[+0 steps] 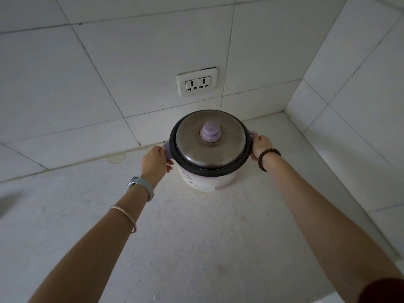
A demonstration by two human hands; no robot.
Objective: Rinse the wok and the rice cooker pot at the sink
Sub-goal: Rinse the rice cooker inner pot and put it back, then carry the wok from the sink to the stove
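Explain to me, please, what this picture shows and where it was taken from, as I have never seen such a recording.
There is no machine here. A person wears one camera on the head, looking down along both bare arms. The left hand and the right hand grip a rice cooker by its two sides, and its metal lid is on. It stands on a pale counter in a tiled corner, below a double wall socket. No sink or wok is in view.
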